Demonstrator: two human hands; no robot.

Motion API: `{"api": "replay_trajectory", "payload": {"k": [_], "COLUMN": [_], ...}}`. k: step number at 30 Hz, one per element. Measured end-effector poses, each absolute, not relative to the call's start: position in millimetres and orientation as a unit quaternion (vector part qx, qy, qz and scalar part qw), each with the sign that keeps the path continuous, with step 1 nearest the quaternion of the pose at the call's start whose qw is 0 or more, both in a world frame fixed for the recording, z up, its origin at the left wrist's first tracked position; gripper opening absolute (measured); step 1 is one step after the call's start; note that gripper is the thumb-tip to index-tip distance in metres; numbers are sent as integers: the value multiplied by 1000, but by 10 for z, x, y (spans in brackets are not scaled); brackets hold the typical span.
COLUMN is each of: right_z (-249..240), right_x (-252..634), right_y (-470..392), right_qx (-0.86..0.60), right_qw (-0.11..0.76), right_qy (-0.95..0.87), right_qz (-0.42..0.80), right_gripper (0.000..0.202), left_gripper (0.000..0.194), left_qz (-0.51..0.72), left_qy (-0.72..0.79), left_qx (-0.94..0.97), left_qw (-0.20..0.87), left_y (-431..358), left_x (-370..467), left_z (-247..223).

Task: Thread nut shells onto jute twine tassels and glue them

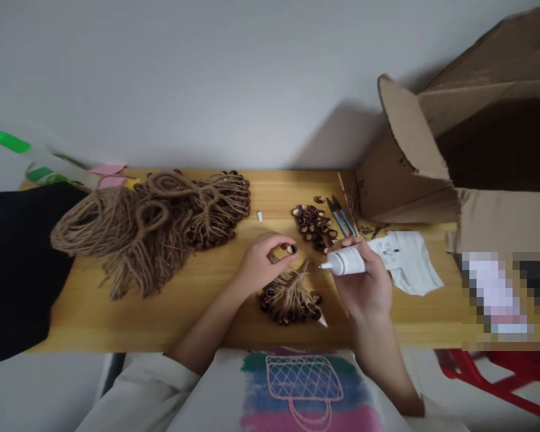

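Observation:
Between thumb and forefinger, my left hand (265,263) pinches a small brown nut shell (291,248) with a pale inside. My right hand (369,282) is wrapped round a white glue bottle (347,261), its nozzle pointing left. Below both hands lies a bundle of jute strings (292,291) with dark shells on the string ends. A heap of loose shells (314,227) rests just behind the hands. To its left on the wood stands a small white cap (260,216).
Jute cord (94,222) and shell-tipped bundles (216,204) cover the table's left. Blue-handled snips (342,217) lie near a crumpled white bag (414,261). An open cardboard box (400,156) stands at the back right. Black cloth (22,270) hangs over the left end.

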State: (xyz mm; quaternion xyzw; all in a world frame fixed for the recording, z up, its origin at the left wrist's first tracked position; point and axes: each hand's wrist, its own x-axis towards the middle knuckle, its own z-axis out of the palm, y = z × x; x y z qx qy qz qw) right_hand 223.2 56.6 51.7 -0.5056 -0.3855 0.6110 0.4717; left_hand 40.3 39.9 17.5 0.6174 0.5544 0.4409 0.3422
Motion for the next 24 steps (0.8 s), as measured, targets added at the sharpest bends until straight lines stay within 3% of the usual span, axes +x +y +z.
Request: {"api": "replay_trajectory", "payload": {"k": [10,14,19,22,24], "right_z": [1138,1539,1782,1762,1761], "right_x": [1966,1915,1977,2113,2217], "right_y": [729,739,668,651,661], "right_qx": [-414,-287,-205,-184,-194], "right_qw": [495,546,524,543,567], "right_qy": [-454,-488,-522,-481,-446], "right_qz": [614,618,641,664,664], "right_gripper": [20,9,16,8,15], "left_gripper": [20,20,18,19,20], "left_qz": [505,500,515,513,520], "left_qy": [511,484,469,457,439], "left_qx": [583,607,619,626,633], "left_qw": [379,385,364,370,369], "left_y": [341,306,239,205,191], "left_x": [338,356,431,485,522], "left_z": [472,760,1033,1147,1197]}}
